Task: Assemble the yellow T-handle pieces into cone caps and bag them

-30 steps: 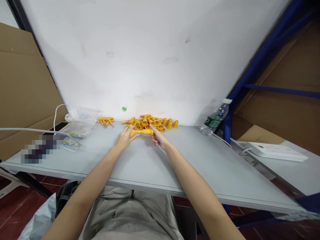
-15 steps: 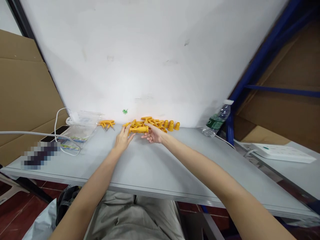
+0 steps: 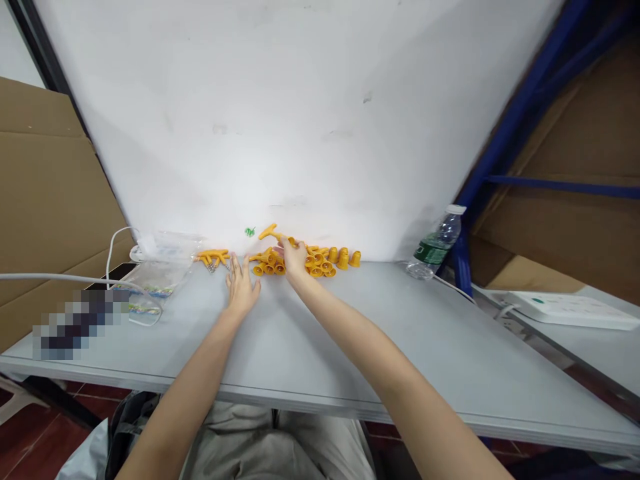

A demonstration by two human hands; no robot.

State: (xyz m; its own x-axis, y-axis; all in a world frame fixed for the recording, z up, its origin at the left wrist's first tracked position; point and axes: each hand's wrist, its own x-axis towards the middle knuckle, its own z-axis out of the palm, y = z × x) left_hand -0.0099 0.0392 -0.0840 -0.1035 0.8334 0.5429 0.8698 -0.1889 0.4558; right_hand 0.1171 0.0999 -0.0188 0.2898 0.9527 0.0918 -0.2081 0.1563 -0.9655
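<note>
My right hand (image 3: 294,259) is closed around a yellow T-handled corkscrew (image 3: 270,231), raised over the pile with its crossbar up and to the left. Its lower end is partly hidden by my fingers. Under and around that hand lie several similar yellow pieces (image 3: 271,269), stacked with their round cup ends facing me. My left hand (image 3: 241,287) is empty, fingers apart, just above the table. Close to its fingertips is a small group of yellow handles (image 3: 214,255) with metal spiral screws. Several loose yellow cups (image 3: 343,259) stand right of the pile.
A white panel (image 3: 310,133) rises behind the grey table (image 3: 320,340). On the left lie clear plastic bags (image 3: 160,273), a white cable (image 3: 75,277) and a dark phone. A water bottle (image 3: 436,245) leans at the right, near a blue frame and a white power strip (image 3: 575,310).
Both hands held a yellow corkscrew low before me. My left hand has let go and opened; my right hand has moved left and forward over the pile, holding a corkscrew.
</note>
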